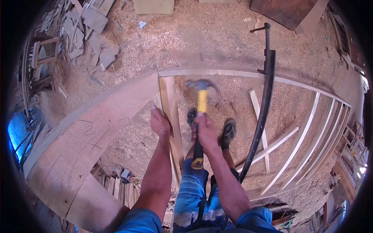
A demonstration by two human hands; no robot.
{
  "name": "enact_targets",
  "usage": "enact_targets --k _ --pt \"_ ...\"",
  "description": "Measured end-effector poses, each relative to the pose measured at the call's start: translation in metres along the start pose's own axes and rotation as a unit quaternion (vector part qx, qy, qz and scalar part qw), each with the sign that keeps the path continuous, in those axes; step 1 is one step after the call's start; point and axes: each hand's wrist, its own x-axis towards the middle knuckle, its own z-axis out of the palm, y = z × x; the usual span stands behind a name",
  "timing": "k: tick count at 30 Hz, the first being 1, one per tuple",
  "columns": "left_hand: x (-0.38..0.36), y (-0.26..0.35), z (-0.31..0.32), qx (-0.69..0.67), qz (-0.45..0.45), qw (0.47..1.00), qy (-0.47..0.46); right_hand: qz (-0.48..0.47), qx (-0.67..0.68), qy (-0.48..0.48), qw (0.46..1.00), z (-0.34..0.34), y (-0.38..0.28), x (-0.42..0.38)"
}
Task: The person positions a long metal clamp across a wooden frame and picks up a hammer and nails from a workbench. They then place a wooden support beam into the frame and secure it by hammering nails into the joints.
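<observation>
My right hand (pixel 206 132) is wrapped around the handle of a claw hammer (pixel 202 101) with a yellow and black grip. The hammer's metal head is blurred and held up inside a wooden frame. My left hand (pixel 159 123) is closed at the left edge of a wooden slat (pixel 169 106), part of its fingers hidden. This slat runs from the frame's far rail (pixel 217 72) towards my body. Left of it lies a wide curved wooden panel (pixel 93 134) with pencil lines drawn on it.
A long black bar clamp (pixel 266 87) lies across the frame, right of the hammer. Thin slats (pixel 301 141) span the frame's right end, and two loose strips (pixel 278 145) cross inside it. Wood scraps (pixel 91 23) are piled at the upper left. Shavings cover the floor (pixel 155 42).
</observation>
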Motion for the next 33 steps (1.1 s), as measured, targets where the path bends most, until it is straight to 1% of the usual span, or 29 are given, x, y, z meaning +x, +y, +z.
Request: enact_targets --k 1,2,3,4,5,6,7,8,9,11,12,13,14,16,17,18,19,20,21,22,23,24,26,28,29,31,32,33 --pt "0.003 0.0 0.0 0.001 -0.007 1.0 -0.012 -0.022 0.035 0.016 0.999 -0.004 -0.005 -0.005" --pt "0.003 -0.002 0.0 0.002 -0.016 1.0 -0.022 -0.051 0.083 0.06 0.993 -0.004 -0.006 -0.01" --pt "0.0 -0.01 0.001 0.011 -0.004 1.0 -0.014 -0.078 0.131 0.106 0.983 -0.003 -0.006 -0.018" --pt "0.002 -0.013 0.004 0.016 0.011 1.0 -0.002 -0.109 0.179 0.149 0.966 -0.001 -0.006 -0.022" --pt "0.005 -0.013 0.006 0.018 0.029 0.999 0.013 -0.133 0.227 0.211 0.942 0.019 0.005 -0.025" --pt "0.006 -0.007 0.005 0.012 0.021 0.999 0.021 -0.129 0.079 0.148 0.977 0.023 0.03 -0.021" --pt "0.003 0.001 0.003 0.004 0.014 0.999 0.028 -0.124 -0.071 0.083 0.986 0.018 0.066 -0.009" --pt "-0.001 0.005 0.002 -0.001 0.006 1.0 0.03 -0.112 -0.218 0.022 0.969 0.014 0.086 -0.003" --pt "-0.007 0.001 0.001 -0.003 0.015 0.999 0.038 -0.037 -0.224 0.011 0.974 0.025 0.054 -0.006" --pt "0.0 0.001 0.008 -0.022 0.039 0.997 0.066 -0.011 -0.13 -0.004 0.991 0.004 0.011 -0.01" --pt "0.005 0.004 0.006 -0.027 0.015 0.998 0.046 0.006 -0.085 -0.016 0.996 -0.006 -0.002 -0.011" --pt "0.003 0.001 0.001 -0.024 -0.012 1.0 0.016 -0.012 -0.022 0.018 1.0 -0.011 -0.003 -0.023" --pt "0.002 -0.001 0.0 -0.025 -0.037 0.999 -0.013 -0.058 0.045 0.052 0.996 -0.014 -0.006 -0.031" --pt "0.002 -0.005 0.002 -0.033 -0.016 0.999 -0.018 -0.153 0.182 0.117 0.964 -0.015 -0.007 -0.042" --pt "0.005 -0.009 0.001 -0.036 -0.002 0.999 -0.019 -0.144 0.231 0.166 0.948 -0.007 0.0 -0.043" --pt "0.008 -0.012 0.004 -0.049 -0.002 0.999 0.001 -0.15 0.208 0.199 0.946 0.005 0.015 -0.035" --pt "0.009 -0.019 0.01 -0.064 -0.003 0.998 0.02 -0.167 0.083 0.185 0.965 0.013 0.04 -0.022" --pt "0.007 -0.021 0.015 -0.08 -0.003 0.996 0.036 -0.162 -0.085 0.116 0.976 0.017 0.065 -0.003" --pt "0.004 -0.019 0.015 -0.105 -0.005 0.994 0.021 -0.108 -0.185 0.033 0.976 0.019 0.071 0.007" --pt "0.001 -0.018 0.01 -0.125 -0.007 0.992 0.002 -0.031 -0.189 -0.01 0.982 0.021 0.056 0.017" --pt "0.005 -0.015 0.009 -0.147 -0.005 0.989 -0.013 0.008 -0.146 -0.01 0.989 0.016 0.039 0.024" --pt "0.012 -0.009 0.011 -0.155 -0.003 0.988 -0.01 -0.005 -0.117 -0.006 0.993 0.012 0.029 0.029" --pt "0.007 -0.014 0.006 -0.146 -0.009 0.989 -0.026 -0.004 -0.045 0.021 0.999 -0.002 0.032 0.019" --pt "0.01 -0.014 0.019 -0.213 -0.025 0.977 0.013 -0.048 0.081 0.076 0.993 -0.018 0.016 -0.007" --pt "0.008 -0.019 0.02 -0.239 -0.035 0.97 0.029 -0.064 0.145 0.108 0.982 -0.02 0.014 -0.022" --pt "0.006 -0.019 0.015 -0.214 -0.04 0.976 -0.008 -0.127 0.274 0.168 0.938 -0.016 0.016 -0.032" --pt "0.005 -0.017 0.011 -0.213 -0.041 0.976 -0.012 -0.157 0.331 0.195 0.91 -0.015 0.019 -0.036" --pt "0.005 -0.018 0.008 -0.211 -0.042 0.976 -0.017 -0.158 0.319 0.23 0.906 0.002 0.02 -0.036"
